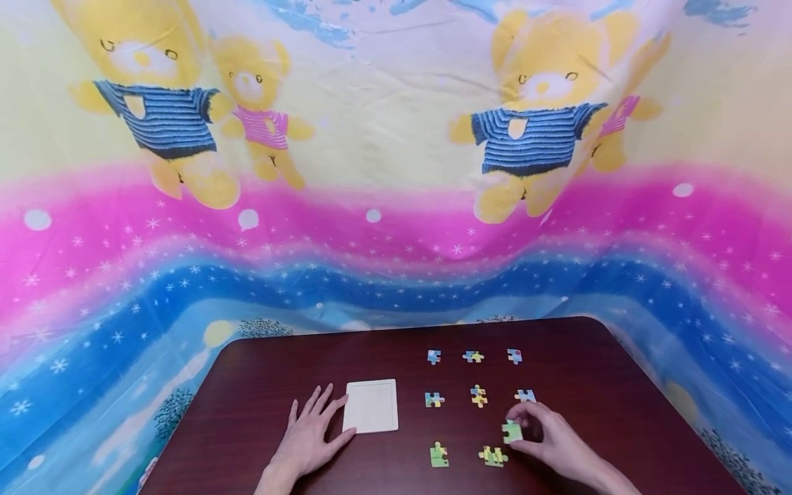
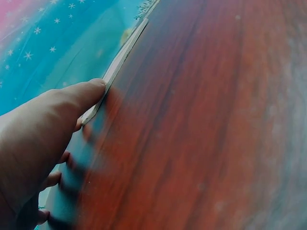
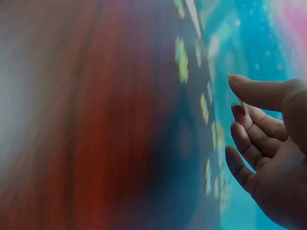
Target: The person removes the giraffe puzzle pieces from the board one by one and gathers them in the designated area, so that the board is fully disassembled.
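Observation:
My left hand lies spread on the table, its thumb and index fingertip touching the left edge of a square, pale puzzle board. The left wrist view shows that thumb against the board's thin edge. Over on the right, my right hand pinches a green jigsaw piece between thumb and fingers. Only a thin edge of the piece shows in the right wrist view. Nearest to this hand are a blue piece behind it and a yellow-green piece to its left.
More jigsaw pieces lie apart in rows: a blue one at the back, a yellow one midway, a green one in front. The dark wooden table has rounded far corners. A bear-printed cloth hangs behind it.

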A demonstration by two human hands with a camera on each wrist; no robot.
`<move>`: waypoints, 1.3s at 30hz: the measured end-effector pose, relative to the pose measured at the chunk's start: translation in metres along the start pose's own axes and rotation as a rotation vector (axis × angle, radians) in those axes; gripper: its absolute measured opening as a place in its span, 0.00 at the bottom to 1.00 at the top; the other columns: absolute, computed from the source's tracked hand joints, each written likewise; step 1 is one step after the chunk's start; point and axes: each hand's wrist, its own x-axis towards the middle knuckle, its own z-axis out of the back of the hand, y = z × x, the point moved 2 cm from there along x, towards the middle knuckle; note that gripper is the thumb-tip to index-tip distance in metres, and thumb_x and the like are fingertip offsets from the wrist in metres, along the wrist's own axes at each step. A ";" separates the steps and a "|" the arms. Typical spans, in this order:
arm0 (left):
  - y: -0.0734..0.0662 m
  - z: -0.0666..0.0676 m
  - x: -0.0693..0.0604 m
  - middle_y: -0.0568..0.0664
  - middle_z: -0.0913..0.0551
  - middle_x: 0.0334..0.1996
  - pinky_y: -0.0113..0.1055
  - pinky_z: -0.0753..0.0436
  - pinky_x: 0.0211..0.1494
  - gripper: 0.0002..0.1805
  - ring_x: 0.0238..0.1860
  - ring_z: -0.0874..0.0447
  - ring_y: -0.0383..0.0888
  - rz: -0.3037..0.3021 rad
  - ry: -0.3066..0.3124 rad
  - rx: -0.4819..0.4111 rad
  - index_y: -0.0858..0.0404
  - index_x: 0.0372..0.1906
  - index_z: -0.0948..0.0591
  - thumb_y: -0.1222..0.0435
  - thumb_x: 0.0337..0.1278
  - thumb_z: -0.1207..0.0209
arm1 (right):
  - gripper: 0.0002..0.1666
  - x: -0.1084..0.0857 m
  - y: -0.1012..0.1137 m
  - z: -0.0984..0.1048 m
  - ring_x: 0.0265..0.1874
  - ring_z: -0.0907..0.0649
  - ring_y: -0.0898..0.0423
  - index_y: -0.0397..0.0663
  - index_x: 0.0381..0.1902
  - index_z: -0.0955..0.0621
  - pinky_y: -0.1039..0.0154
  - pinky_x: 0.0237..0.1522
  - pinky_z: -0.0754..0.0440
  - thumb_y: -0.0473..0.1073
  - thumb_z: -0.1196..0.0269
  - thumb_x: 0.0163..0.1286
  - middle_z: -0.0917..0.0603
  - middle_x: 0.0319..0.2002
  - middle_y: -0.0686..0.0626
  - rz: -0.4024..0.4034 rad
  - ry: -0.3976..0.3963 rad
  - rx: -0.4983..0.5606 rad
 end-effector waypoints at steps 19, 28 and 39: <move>0.001 -0.004 0.001 0.58 0.31 0.85 0.80 0.46 0.83 0.40 0.88 0.39 0.63 0.009 0.018 -0.028 0.46 0.76 0.20 0.31 0.68 0.37 | 0.17 -0.049 -0.050 0.035 0.41 0.23 0.68 0.44 0.51 0.17 0.68 0.38 0.21 0.36 0.23 0.69 0.18 0.44 0.52 -0.085 0.185 0.009; -0.001 -0.002 0.008 0.59 0.30 0.84 0.81 0.46 0.82 0.38 0.87 0.38 0.65 -0.010 -0.005 -0.041 0.46 0.76 0.19 0.33 0.68 0.36 | 0.18 -0.050 -0.057 0.034 0.41 0.25 0.63 0.46 0.56 0.17 0.65 0.36 0.26 0.37 0.25 0.71 0.19 0.46 0.51 -0.084 0.175 0.044; 0.002 -0.001 0.005 0.59 0.32 0.85 0.82 0.51 0.83 0.39 0.88 0.41 0.65 0.019 0.029 -0.085 0.47 0.77 0.20 0.33 0.68 0.36 | 0.23 -0.046 -0.048 0.031 0.36 0.27 0.64 0.45 0.62 0.18 0.66 0.31 0.30 0.44 0.26 0.74 0.23 0.43 0.53 -0.271 0.125 0.053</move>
